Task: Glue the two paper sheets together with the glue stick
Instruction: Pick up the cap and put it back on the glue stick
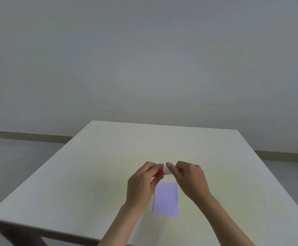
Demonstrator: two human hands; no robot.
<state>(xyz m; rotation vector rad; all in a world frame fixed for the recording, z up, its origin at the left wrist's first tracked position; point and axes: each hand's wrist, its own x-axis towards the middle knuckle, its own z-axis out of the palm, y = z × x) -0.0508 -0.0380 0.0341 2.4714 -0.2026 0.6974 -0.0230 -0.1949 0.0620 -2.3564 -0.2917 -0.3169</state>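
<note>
The glue stick (160, 171) lies sideways between both hands, its long axis running left to right. The left hand (141, 183) fingers (153, 167) grip the red body; the right hand (191, 178) fingers (171, 166) pinch the white cap. Just below the fingers a paper (166, 198) lies flat on the tabletop (91, 174).

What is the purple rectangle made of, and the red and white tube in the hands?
The purple rectangle looks like thin matte paper: it lies flat with crisp edges and no shine. The tube is probably smooth plastic, judging by its rounded shape and solid red and white colour, though fingers hide much of it.
</note>
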